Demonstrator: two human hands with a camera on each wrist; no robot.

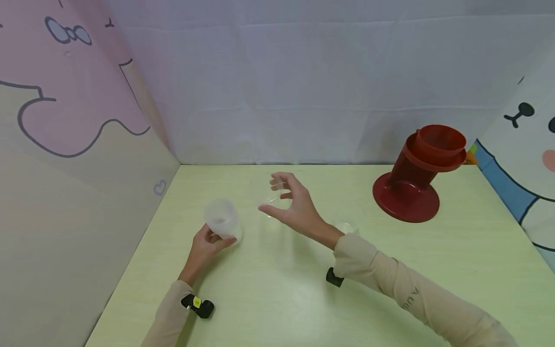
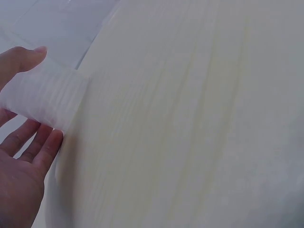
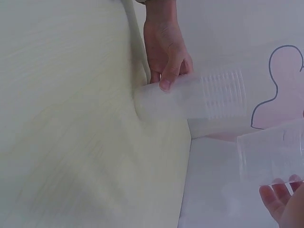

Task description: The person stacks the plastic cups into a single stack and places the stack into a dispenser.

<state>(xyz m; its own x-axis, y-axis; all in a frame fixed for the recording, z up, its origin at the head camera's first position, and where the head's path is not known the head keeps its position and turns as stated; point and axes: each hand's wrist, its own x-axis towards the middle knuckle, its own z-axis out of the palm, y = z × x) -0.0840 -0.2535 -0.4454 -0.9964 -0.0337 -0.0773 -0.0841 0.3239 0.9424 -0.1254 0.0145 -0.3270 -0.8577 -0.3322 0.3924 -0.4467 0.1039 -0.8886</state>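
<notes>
A beige sleeve [image 1: 416,294] is stretching nearest the camera, its right hand [image 1: 299,202] holding a clear cup [image 3: 270,154] above the counter [image 1: 277,299], grip curving round it. Just beside, the left hand's [image 1: 207,249] grip is pinching an upright cup stack [image 1: 222,217] near its base. A red stand [image 1: 412,176] is standing at the far right.

Cup stack [image 3: 190,97] translucent white, ringed at one end. Single cup [image 3: 268,156] clear. Stand [image 1: 407,197] dark red. Surface [image 1: 277,299] pale yellow-green, faint wood grain. Sleeves [image 1: 386,272] beige, dark lettering on right one. Wrist cameras [image 1: 205,309] black, left with yellow patch. Left wall [image 1: 86,106] pink and cream, dark outlines.
</notes>
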